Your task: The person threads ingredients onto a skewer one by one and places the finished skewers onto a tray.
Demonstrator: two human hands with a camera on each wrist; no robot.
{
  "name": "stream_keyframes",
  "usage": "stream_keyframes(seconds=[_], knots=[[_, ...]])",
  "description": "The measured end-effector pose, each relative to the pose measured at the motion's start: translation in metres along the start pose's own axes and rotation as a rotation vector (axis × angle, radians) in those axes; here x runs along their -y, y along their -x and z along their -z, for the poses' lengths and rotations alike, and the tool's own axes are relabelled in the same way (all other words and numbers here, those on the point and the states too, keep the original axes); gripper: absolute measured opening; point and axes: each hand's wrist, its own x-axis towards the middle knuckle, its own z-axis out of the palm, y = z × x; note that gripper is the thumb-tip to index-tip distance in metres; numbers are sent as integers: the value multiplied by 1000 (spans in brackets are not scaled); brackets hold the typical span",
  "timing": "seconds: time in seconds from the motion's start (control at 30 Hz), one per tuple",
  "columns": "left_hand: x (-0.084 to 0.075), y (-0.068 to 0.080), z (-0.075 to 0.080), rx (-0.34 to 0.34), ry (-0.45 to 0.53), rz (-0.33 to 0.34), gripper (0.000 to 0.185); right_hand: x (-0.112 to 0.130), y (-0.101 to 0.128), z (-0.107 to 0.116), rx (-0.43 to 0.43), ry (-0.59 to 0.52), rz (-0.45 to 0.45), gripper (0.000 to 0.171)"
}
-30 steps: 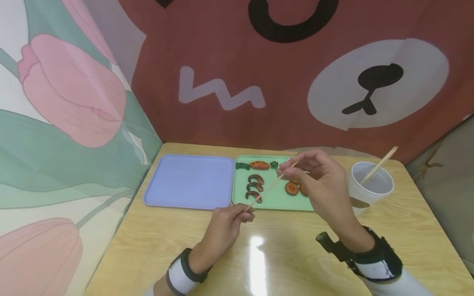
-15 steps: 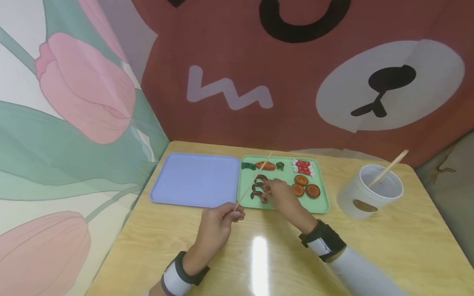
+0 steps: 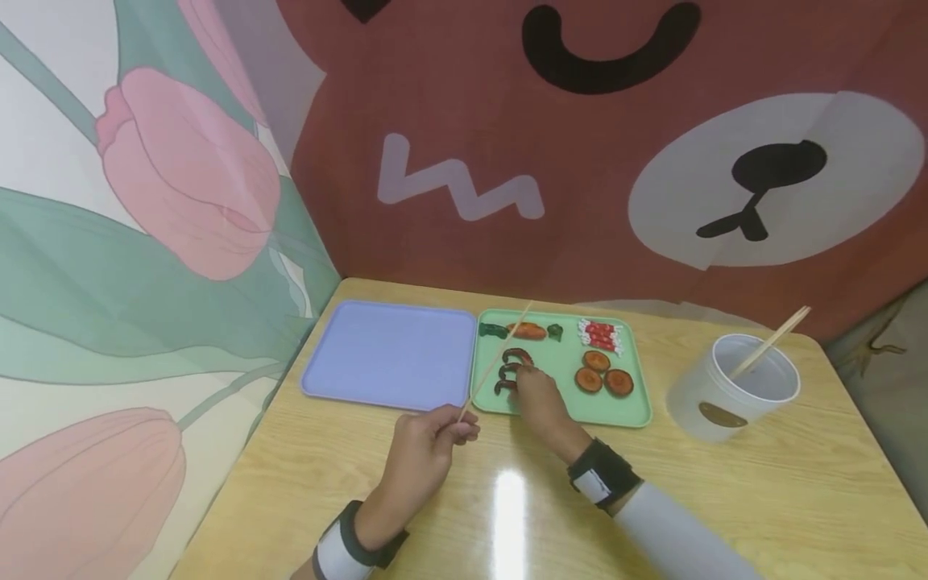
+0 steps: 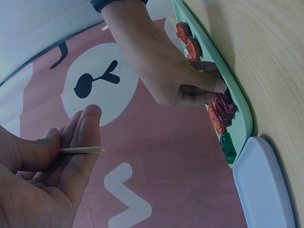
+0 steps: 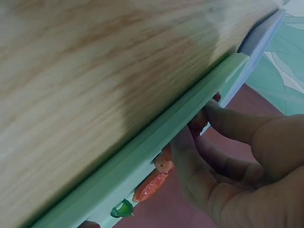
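My left hand (image 3: 424, 451) pinches the lower end of a thin wooden skewer (image 3: 496, 361) between thumb and fingers, pointing up and away in the head view. The skewer's end (image 4: 88, 150) juts past the thumb in the left wrist view. Over the green tray (image 3: 558, 403), my right hand (image 3: 544, 411) reaches down to a column of curved dark-brown food pieces (image 3: 505, 387) at the tray's left. Thumb and fingers close around one reddish-brown curved piece (image 5: 197, 124) in the right wrist view; the fingers partly hide it.
A blue tray (image 3: 391, 354) adjoins on the left. Green and orange food pieces (image 3: 528, 331), red-and-white pieces (image 3: 600, 335) and round brown slices (image 3: 596, 361) lie on the green tray. Right stands a white cup (image 3: 692, 403) with wooden sticks (image 3: 772, 342); behind, a printed wall.
My right hand has left the skewer, come down to the green tray and shifted toward the nearest curved pieces. The left hand still holds the skewer, now tilted more upright.
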Motion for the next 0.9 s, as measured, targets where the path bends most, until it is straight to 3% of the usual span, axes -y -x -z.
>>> stream_keyframes(seconds=[0.13,0.27,0.43,0.53,0.73,0.9], knots=[[-1,0,-1,3,12,15,5,-2,1,-1,-49,-11,37,9],[-1,0,-3,17,20,23,5,-6,3,13,-62,-115,-15,7],[1,0,-5,40,-8,37,6,-3,3,65,-40,-315,-136,17],[2,2,-7,67,-25,49,6,-1,4,102,-52,-427,-149,24],[3,4,-10,138,-49,95,6,4,14,161,-77,-525,-123,37],[5,3,-13,185,-65,112,7,6,23,184,-99,-563,-141,38]])
